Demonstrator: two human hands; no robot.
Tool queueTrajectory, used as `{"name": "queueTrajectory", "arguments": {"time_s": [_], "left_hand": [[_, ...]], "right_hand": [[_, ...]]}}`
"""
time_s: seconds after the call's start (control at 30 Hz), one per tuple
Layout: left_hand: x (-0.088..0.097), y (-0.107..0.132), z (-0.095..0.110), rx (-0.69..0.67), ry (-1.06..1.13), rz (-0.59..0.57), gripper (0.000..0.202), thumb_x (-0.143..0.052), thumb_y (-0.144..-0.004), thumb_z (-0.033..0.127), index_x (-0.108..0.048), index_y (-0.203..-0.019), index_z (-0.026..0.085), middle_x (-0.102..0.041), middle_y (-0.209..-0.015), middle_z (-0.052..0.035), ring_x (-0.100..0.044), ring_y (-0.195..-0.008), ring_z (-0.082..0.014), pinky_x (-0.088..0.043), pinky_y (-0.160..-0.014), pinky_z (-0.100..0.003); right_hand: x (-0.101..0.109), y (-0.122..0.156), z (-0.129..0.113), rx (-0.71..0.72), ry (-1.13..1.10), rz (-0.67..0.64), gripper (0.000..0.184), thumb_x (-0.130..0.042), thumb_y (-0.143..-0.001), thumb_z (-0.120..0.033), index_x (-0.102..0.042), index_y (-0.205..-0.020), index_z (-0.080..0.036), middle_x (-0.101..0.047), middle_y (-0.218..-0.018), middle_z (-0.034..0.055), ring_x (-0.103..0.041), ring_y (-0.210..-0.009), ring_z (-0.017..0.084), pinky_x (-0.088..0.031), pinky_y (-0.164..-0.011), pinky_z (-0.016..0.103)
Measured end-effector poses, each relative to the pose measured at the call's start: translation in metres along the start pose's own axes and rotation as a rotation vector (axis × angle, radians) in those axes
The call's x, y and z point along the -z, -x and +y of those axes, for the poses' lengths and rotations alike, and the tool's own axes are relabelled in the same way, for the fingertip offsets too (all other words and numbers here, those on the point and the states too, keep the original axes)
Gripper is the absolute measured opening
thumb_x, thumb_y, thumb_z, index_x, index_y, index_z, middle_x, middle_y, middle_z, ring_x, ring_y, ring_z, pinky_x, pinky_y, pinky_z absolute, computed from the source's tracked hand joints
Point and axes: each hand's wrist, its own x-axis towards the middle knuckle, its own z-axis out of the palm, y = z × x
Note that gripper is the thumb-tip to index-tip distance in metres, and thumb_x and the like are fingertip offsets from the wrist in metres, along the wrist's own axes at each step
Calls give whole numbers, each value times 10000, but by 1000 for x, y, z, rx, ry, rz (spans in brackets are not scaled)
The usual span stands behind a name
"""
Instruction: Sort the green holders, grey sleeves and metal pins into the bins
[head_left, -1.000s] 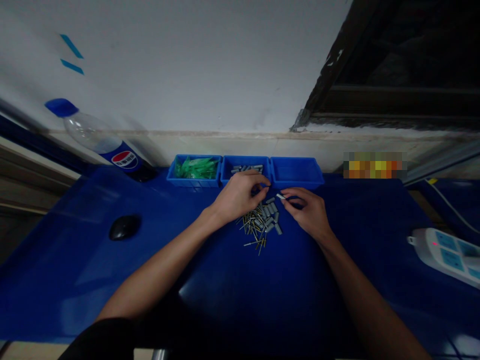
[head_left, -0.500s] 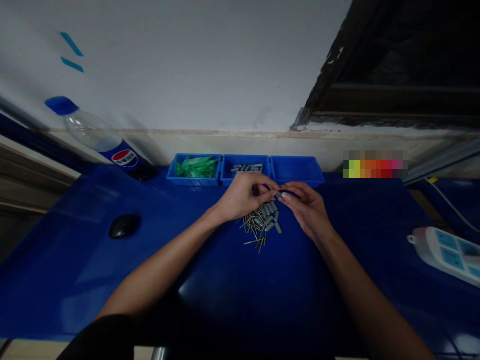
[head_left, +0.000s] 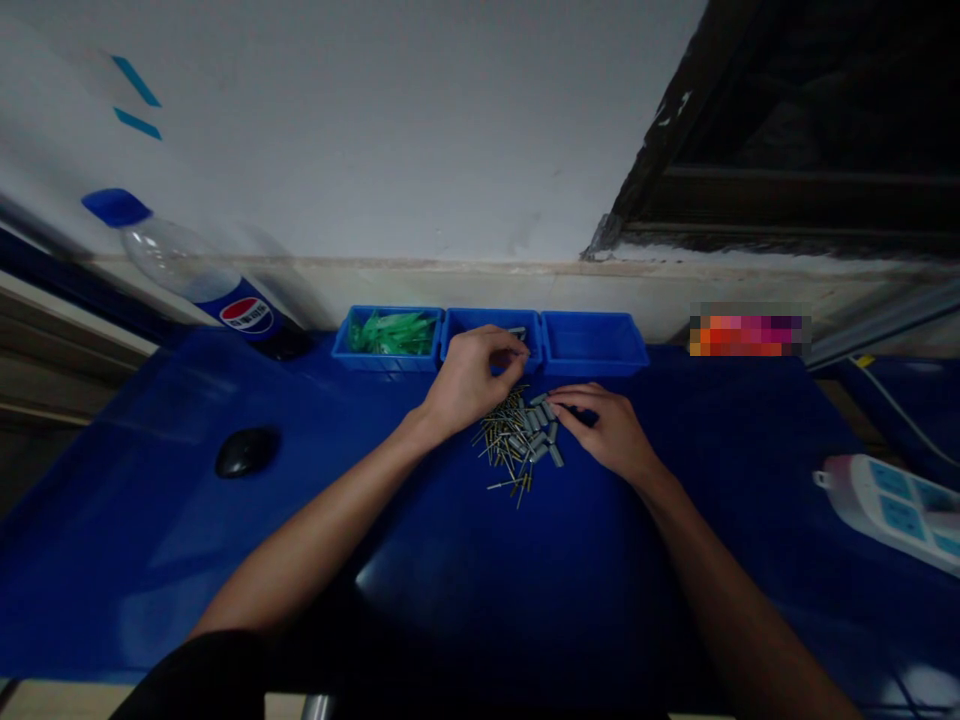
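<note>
Grips unclear, the left hand (head_left: 474, 375) hovers at the middle blue bin (head_left: 491, 317), apart from the right hand (head_left: 606, 428), which meets gray cylinders (head_left: 534, 420) piled beside metal pins (head_left: 495, 435), seemingly for short reaches.

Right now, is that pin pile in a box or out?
Out: the pin pile lies on the blue table, in front of the boxes.

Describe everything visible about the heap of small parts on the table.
The heap lies loose on the shiny blue tabletop, just on the near side of the row of blue bins. Thin, metallic-looking pins, some brassy, crisscross mostly on its left; short gray cylinders cluster on its right. A few pins stray nearest the wearer. The right hand has fingertips at its right edge; the left hand is by its far-left edge, contact unclear.
</note>
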Motion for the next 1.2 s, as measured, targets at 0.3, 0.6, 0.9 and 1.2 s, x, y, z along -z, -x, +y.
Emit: {"name": "queueTrajectory", "arguments": {"time_s": [0.3, 0.6, 0.9, 1.2], "left_hand": [[3, 1, 8, -58, -16, -40, 200, -585, -945, 168, -784, -957, 149, -771, -1012, -93, -721, -871, -179, -629, -823, -333], [3, 1, 6, -66, -32, -75, 209, -573, -954, 189, -780, -937, 163, -764, -1019, -98, -714, -877, -192, -622, -825, -353], [5, 2, 11, -91, -25, -152, 221, -568, -954, 191, -784, -968, 147, -766, -999, -100, -717, -828, -179, -617, -794, -344], [5, 3, 14, -7, 143, -282, 210, -687, -925, 234, -786, -1101, 175, -809, -1038, -76, -763, -843, -180, -634, -797, -341]], "right_hand": [[0, 2, 2, 76, 81, -22, 402, -529, -971, -119, -798, -1221, -283, -762, -1345, 40, -721, -1166, 269, -561, -1033, 520], [2, 2, 9, 64, 149, 60, 318, -600, -958, -143, -813, -1165, -255, -816, -1192, 68, -723, -1100, 297, -567, -1022, 530], [6, 4, 13, 36, 83, 49, 182, -678, -967, -216, -786, -1107, -256, -814, -1047, 72, -739, -993, 284, -602, -942, 494], [-3, 0, -1, -259, -610, 319, 367, -933, -739, -408, -768, -1022, -243, -819, -982, 55, -794, -872, 232, -668, -896, 415]]}}
